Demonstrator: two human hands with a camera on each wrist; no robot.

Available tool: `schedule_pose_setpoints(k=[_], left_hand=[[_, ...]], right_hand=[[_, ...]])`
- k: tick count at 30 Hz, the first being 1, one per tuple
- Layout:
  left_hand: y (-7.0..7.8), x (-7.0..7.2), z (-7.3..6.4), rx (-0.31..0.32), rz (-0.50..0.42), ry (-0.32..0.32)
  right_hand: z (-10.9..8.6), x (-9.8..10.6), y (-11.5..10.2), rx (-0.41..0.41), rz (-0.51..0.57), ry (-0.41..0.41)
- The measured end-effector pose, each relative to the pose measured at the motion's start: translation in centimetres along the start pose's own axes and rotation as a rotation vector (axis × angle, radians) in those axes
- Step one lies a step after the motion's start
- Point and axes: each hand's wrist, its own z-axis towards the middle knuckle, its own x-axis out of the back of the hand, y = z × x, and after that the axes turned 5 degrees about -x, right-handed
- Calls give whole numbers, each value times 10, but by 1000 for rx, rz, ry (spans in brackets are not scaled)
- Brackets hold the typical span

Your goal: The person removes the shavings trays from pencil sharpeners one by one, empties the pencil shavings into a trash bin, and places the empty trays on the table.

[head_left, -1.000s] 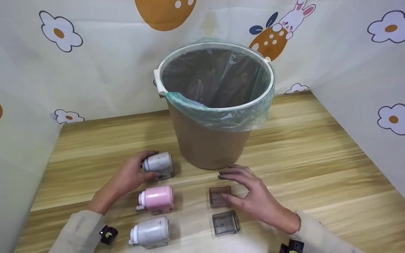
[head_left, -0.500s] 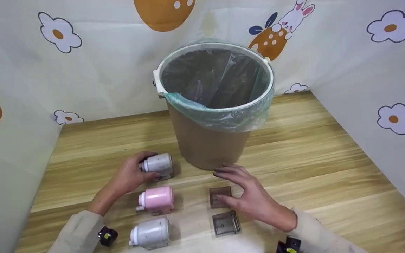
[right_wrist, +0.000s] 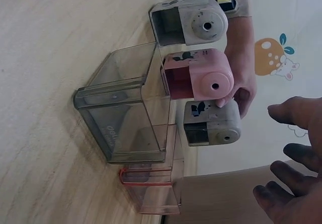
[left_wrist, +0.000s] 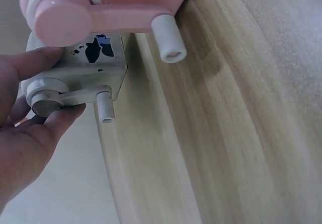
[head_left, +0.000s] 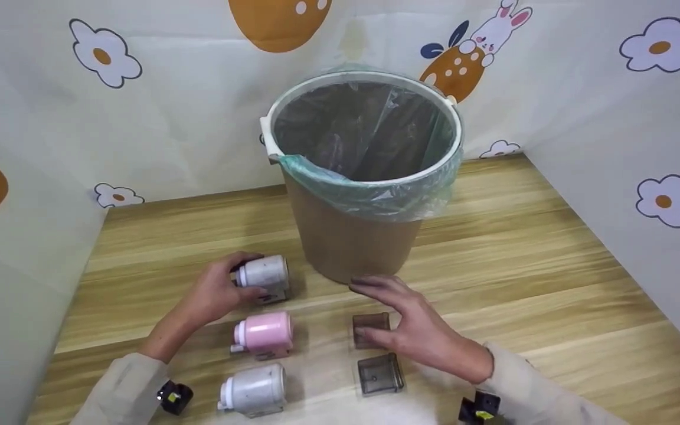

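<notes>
Right hand [head_left: 415, 328] has shifted slightly leftward over the past second; its thumb now overlaps the reddish-brown, see-through plastic box [head_left: 369, 321] in the head view. Fingers spread, holding nothing; the right wrist view shows them apart from both boxes. Left hand [head_left: 221, 289] grips the farthest grey-white plastic crank sharpener [head_left: 266, 273] between thumb and fingers, at the left of the base of the brown bin [head_left: 352, 245] with its white rim and green translucent liner [head_left: 387, 200]. No clear displacement of that sharpener noted. Whether it bears on the wood-grain tabletop [head_left: 523, 265]: cannot tell. The pink plastic crank sharpener [head_left: 268, 330] and the nearest grey-white plastic crank sharpener [head_left: 257, 389] stand in line on the near side of it; the smoky-grey, see-through plastic box [head_left: 378, 375] sits just nearer than the reddish-brown one. Judgement: only the right hand's position has altered appreciably; handling is little advanced.
</notes>
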Motion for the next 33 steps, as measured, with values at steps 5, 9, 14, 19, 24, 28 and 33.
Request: schedule_pose_setpoints(k=[5, 9, 14, 19, 24, 28, 33], left_hand=[[5, 3, -2, -13, -4, 3], [10, 5, -3, -2, -16, -3], [17, 9, -6, 15, -22, -12], [24, 13, -8, 18, -27, -9], [31, 19, -10, 21, -21, 3], [36, 22, -13, -5, 10, 18], [43, 24, -15, -10, 30, 29]], right_hand=[[3, 0, -1, -7, -6, -23], [8, -1, -2, -20, -2, -38], [12, -3, -3, -27, 3, -54], [18, -4, -4, -7, 20, -63], [25, -3, -6, 23, 19, -79], [30, -3, -8, 0, 30, -91], [35, -3, -12, -25, 49, -109]])
